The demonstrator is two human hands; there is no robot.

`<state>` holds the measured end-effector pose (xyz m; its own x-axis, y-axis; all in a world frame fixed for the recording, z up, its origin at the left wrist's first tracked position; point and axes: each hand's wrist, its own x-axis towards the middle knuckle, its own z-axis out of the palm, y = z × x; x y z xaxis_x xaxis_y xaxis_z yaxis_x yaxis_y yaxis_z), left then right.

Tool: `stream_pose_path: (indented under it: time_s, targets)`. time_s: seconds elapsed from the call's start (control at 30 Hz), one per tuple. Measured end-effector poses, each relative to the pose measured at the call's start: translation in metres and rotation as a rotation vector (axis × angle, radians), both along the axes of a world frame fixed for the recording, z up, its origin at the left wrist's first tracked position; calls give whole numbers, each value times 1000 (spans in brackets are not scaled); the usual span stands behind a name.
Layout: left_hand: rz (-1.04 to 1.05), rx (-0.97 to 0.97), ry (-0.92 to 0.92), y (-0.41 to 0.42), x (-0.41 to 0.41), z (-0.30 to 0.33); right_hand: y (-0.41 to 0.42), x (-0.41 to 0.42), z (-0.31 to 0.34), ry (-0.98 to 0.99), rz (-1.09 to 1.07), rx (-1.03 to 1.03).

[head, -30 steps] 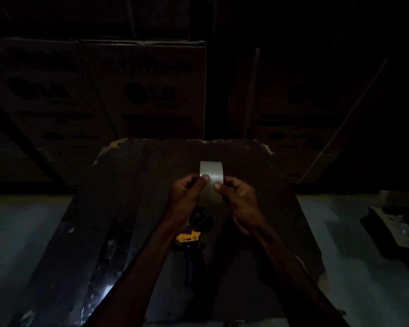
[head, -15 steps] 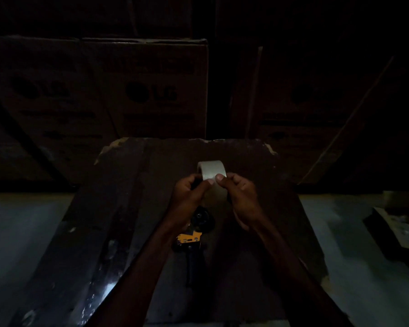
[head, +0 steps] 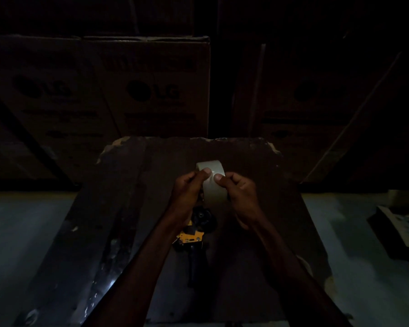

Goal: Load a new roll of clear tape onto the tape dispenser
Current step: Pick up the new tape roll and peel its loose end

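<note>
Head: tape roll (head: 212,185) between fingers (head: 207,172)

The scene is very dim, most of it sunk in near-black shadow. The pale, whitish roll of tape (head: 211,182) is the brightest thing, with a small glint on its face. A streak of glare lies on the dark, worn brown tabletop (head: 109,283) at lower left. The stacked brown cardboard boxes (head: 151,90) behind are barely legible, and wide-angle bending tilts lines near the edges.
</note>
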<state>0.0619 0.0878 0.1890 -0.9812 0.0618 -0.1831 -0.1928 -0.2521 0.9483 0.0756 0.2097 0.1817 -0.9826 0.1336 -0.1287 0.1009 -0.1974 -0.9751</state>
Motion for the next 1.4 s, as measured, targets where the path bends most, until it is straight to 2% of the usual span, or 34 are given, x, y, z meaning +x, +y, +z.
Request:
stream_pose_path:
  time_s: [0.37, 0.57, 0.67, 0.8, 0.93, 1.17, 1.4]
  targets:
    - [25, -15, -10, -1, 0, 8, -1, -6, 4, 9, -8, 32]
    - [-132, 24, 82, -7, 5, 10, -3, -11, 12, -18, -116, -19]
    - [-51, -107, 99, -8, 3, 10, -3, -11, 9, 12, -128, 65]
    - [157, -268, 261, -8, -3, 4, -4, -12, 10, 26, -134, 110]
    - [112, -383, 429, -10, -9, 4, 1, -13, 13, 44, -126, 161]
    - [74, -294, 447, -13, -15, 3, 8, -16, 11, 137, -67, 245]
    - [129, -159, 319, -9, -11, 4, 13, -14, 15, 171, 7, 327]
